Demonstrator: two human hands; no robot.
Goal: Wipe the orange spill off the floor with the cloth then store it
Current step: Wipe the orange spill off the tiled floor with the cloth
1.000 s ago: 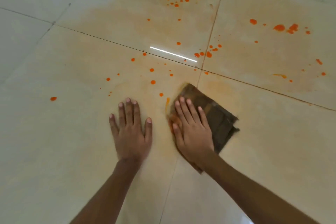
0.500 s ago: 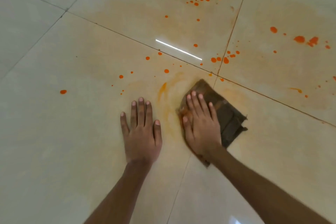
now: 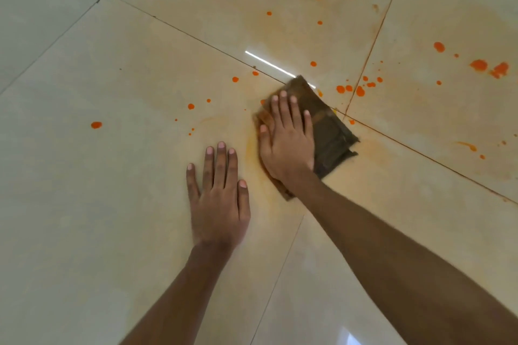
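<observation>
While the floor is dotted with orange spill, the cloth is pressed flat near a tile joint.
It is pinned by the right hand, fingers straight; the left hand is laid flat on tile, empty.

Open floor lies around the cloth; left hand flanks it.

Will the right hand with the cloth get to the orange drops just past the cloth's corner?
Probably yes. The right hand lies flat on the cloth, and the orange drops sit close beyond it on the floor, nothing between.
</observation>
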